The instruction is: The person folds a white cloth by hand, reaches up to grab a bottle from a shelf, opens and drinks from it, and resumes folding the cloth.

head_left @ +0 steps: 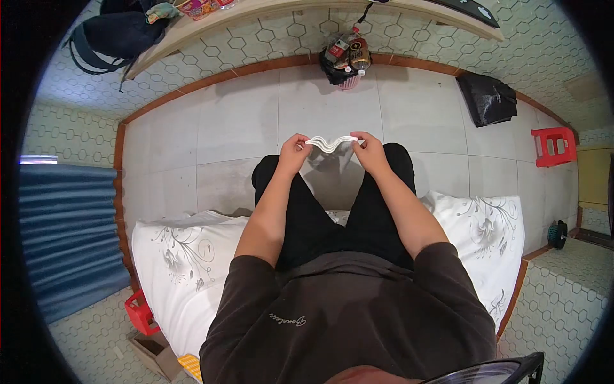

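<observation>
A folded white cloth-like item (329,146) with several thin layers is stretched between my two hands, above the gap between my knees. Its middle sags in a wavy shape. My left hand (295,153) pinches its left end between thumb and fingers. On the other side, my right hand (369,152) pinches its right end. Both forearms reach forward over my black trousers (332,240). What the item is made of cannot be made out.
Beyond my hands, a bin with a black bag (332,72) holds bottles. A black bag (489,99) and a red stool (555,147) stand at the right. White patterned bedding (483,237) lies beside me. A wooden shelf (256,25) runs along the top.
</observation>
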A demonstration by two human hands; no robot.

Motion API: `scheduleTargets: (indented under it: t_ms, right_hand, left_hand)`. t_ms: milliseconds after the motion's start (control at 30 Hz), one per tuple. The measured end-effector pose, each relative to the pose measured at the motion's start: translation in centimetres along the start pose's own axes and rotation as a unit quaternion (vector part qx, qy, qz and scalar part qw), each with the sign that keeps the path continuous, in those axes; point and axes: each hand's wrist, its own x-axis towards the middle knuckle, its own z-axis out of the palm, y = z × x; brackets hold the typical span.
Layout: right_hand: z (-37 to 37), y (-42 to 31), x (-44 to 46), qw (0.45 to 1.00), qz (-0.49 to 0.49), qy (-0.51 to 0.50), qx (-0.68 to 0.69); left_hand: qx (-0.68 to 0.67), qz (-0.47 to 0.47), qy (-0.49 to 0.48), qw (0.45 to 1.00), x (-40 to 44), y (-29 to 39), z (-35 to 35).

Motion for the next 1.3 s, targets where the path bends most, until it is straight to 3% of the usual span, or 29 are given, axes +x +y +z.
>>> scheduleTargets:
  t_ms: [133,300,467,833,1300]
  right_hand:
    - [-0.3,-0.1,0.2,0.999,0.040,0.011,-0.020]
    - [-0.1,0.8,0.5,0.997,-0.001,0.078,0.001]
    - [0.0,0.8,0.6,0.996,0.012,0.084,0.008]
    - [-0.2,0.6,0.4,0.999,0.025,0.042,0.023]
    - [0.4,0.9,0.3,0.999,-0.035,0.029,0.017]
  left_hand:
    - [-0.005,0.000,0.011,1.000,0.0,0.1,0.0]
    - [0.023,-0.007,0.029,0.999,0.1,-0.3,-0.1]
    - [0.028,0.005,0.032,0.999,0.5,-1.2,-0.1]
    - [0.029,-0.001,0.031,0.999,0.1,-0.2,-0.2]
    - [0.018,-0.013,-0.006,1.000,-0.2,0.4,0.1]
